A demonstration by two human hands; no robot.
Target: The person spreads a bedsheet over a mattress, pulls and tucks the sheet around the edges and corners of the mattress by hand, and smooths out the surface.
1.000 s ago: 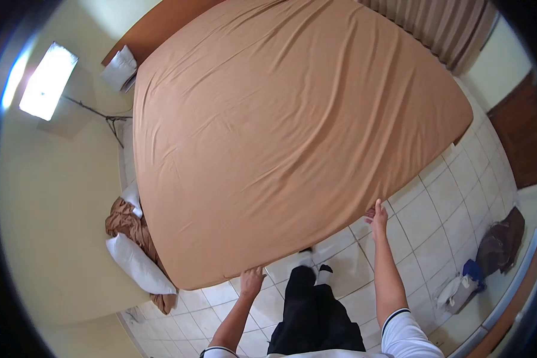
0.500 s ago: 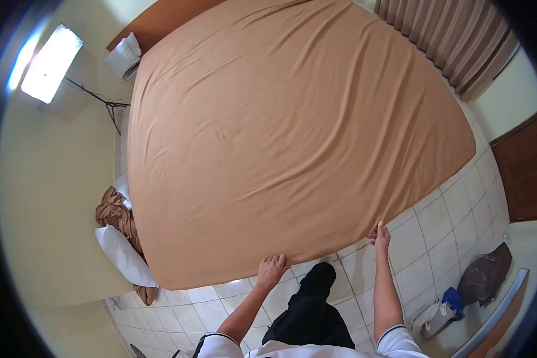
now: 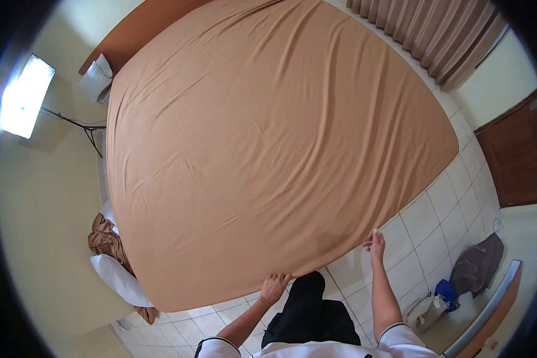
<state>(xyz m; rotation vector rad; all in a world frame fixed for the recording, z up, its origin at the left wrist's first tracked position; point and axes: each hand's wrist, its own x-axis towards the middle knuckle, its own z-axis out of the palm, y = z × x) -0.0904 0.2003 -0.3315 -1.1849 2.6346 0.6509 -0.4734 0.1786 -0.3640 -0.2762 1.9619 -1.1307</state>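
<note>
A tan bed sheet point(image 3: 221, 155) covers the large mattress, with long folds running across its right half. My left hand point(image 3: 274, 288) is at the near edge, its fingers curled over the sheet's border. Further right, my right hand point(image 3: 375, 246) pinches the sheet at the same edge, and several folds converge towards it. The undersides of both hands are hidden. My black-clad knee point(image 3: 308, 287) is close to the bed's edge between my hands.
White pillows point(image 3: 118, 281) and a crumpled brown cloth point(image 3: 105, 234) lie left of the bed. A lit lamp point(image 3: 27, 95) stands beyond them. Bags point(image 3: 426, 311) and a dark cloth point(image 3: 477, 265) are at lower right, near a wooden door point(image 3: 513, 152). Tiled floor point(image 3: 420, 224) borders the bed.
The view has shifted, so the bed appears further left and lower. Both hands stay on the sheet's near edge, and the folds leading to my right hand have changed shape.
</note>
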